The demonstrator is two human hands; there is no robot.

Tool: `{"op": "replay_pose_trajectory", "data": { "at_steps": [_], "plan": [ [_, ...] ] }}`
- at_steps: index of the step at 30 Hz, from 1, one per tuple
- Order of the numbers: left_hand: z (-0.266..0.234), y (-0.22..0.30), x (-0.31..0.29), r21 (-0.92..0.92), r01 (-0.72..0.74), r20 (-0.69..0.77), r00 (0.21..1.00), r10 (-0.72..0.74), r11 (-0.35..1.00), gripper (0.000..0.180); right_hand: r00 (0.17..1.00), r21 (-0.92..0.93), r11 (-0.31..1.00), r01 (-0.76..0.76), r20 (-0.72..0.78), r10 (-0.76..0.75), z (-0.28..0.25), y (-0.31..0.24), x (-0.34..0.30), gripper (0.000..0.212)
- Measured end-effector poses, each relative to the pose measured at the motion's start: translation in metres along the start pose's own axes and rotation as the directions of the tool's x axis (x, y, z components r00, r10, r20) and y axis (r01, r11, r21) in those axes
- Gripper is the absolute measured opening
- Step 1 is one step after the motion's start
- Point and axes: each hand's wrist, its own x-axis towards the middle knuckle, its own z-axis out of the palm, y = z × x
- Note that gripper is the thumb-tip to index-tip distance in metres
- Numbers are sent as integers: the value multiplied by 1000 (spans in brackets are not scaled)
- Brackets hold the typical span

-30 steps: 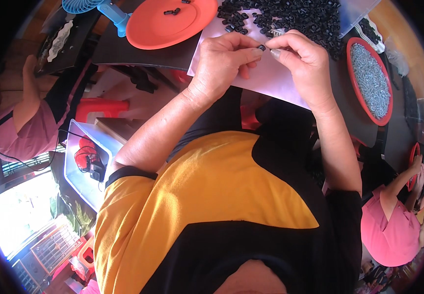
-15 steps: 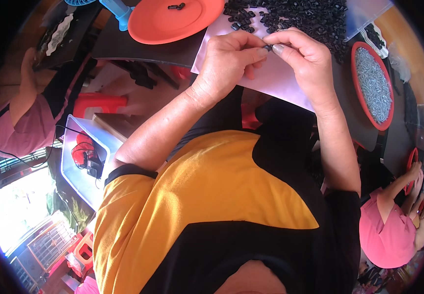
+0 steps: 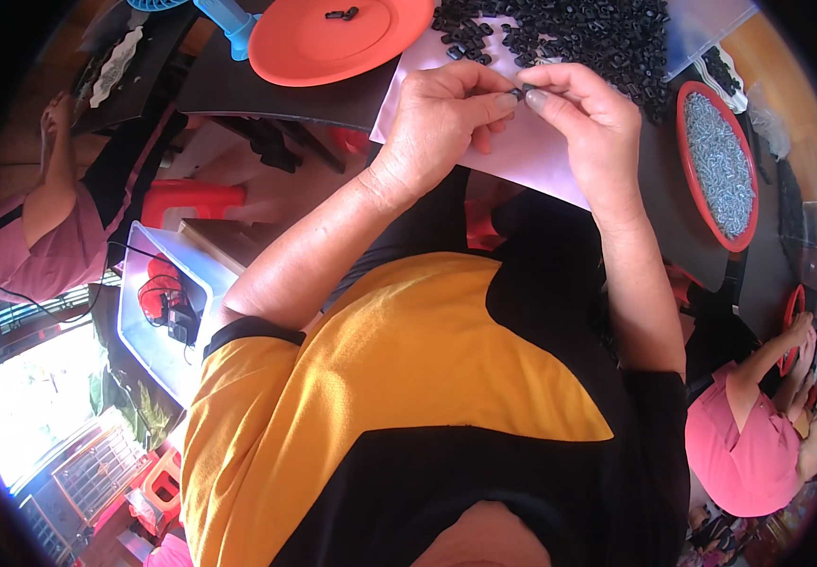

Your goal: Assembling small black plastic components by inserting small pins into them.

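My left hand (image 3: 439,113) and my right hand (image 3: 590,118) meet over the near part of a pale pink sheet (image 3: 522,156) on the table. The fingertips of both are pinched on a small black part (image 3: 519,93), mostly covered by the fingers. Whether it is one piece or two pressed together I cannot tell. Just beyond my hands spreads a heap of small black parts (image 3: 588,38). Left of the heap, a red-orange plate (image 3: 333,52) carries a few black pieces (image 3: 341,14).
A red-rimmed basin of small silvery metal pieces (image 3: 718,165) stands to the right. A blue fan (image 3: 229,28) is at the far left. Beside my left arm is a clear plastic bin (image 3: 144,321). Co-workers sit left (image 3: 45,227) and right (image 3: 744,444).
My right hand has shifted slightly, its fingertips a little farther from the left ones. The co-worker at left has changed arm position.
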Motion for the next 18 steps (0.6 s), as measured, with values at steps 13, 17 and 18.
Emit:
{"op": "replay_pose_trajectory", "data": {
  "at_steps": [13, 17, 18],
  "plan": [
    [1, 0, 0, -70, -5, -17, 1000, 4, 998, 12, 957, 380, 896, -229, -79, 278, 15, -9, -3, 12],
    [0, 1, 0, -51, 19, -8, 1000, -19, 998, 12, 950, 441, 875, -201, -131, 284, 19, -6, -5, 12],
    [0, 0, 0, -61, 18, -5, 1000, -18, 998, 12, 950, 440, 875, -202, -130, 285, 19, -6, -5, 12]
  ]
}}
